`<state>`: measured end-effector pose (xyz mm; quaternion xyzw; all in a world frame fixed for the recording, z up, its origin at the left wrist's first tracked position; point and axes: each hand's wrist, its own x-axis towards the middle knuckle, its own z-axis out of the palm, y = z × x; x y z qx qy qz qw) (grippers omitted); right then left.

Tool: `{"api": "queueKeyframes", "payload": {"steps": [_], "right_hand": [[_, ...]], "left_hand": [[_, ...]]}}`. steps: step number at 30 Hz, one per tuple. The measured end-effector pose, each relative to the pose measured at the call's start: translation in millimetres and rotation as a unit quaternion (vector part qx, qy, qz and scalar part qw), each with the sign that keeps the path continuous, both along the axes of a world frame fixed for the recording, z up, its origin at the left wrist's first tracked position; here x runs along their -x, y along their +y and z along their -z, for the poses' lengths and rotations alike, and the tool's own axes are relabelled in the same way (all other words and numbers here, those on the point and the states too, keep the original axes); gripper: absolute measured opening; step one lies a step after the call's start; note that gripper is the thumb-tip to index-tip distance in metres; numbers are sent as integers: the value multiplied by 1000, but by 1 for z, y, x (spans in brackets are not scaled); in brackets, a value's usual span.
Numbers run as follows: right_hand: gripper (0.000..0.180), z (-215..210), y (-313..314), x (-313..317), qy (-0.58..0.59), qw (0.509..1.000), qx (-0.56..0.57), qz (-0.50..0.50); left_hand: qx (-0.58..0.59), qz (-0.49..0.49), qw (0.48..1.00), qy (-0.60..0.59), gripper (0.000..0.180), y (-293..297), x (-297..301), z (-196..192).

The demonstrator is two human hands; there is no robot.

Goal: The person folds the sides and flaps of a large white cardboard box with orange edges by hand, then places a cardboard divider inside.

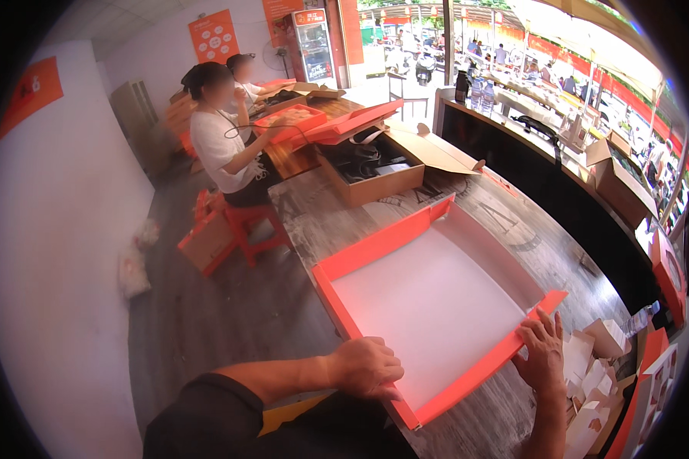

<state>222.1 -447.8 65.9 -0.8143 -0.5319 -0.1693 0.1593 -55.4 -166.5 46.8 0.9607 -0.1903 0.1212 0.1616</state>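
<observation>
A grey wood-look worktop (582, 271) carries everything near the person. The largest thing on it is a shallow red box (473, 376), lidless and white inside, lying bare side up with its left wall along the worktop's left edge and one corner pointing toward the person. Set that way, it probably keeps two walls within easy reach while the top bears its weight. Toward the worktop's far edge stands a brown carton (386, 186) with its flaps spread and dark items inside, likely set back to leave room for the box. Near the right edge lies a heap of cardboard pieces (589, 366).

The left hand (366, 369) is curled tightly around the left wall close to the near corner, its forearm crossing from the lower left, knuckles up. The right hand (541, 348) grasps the adjoining wall near its right end, fingers bent over the rim and thumb lower, forearm rising steeply. Holding opposite sides of the corner seemingly steadies the walls.
</observation>
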Motion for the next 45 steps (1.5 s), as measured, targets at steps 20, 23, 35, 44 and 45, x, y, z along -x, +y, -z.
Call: {"api": "queueKeyframes", "payload": {"steps": [20, 23, 35, 44, 45], "right_hand": [[7, -11, -4, 78, 22, 993, 95, -63], [8, -16, 7, 90, 34, 991, 120, -39], [7, -16, 34, 138, 66, 984, 163, -14], [33, -31, 44, 170, 80, 974, 204, -53], [41, -41, 42, 170, 112, 964, 234, -58]], "left_hand": [[-50, 53, 997, -20, 23, 129, -58, -3], [-52, 22, 998, -4, 25, 137, -63, -5], [26, -346, 936, 55, 108, 122, -11, -3], [-28, -405, 886, 223, 98, 133, -23, -16], [-35, -402, 886, 229, 96, 135, -28, -20]]}}
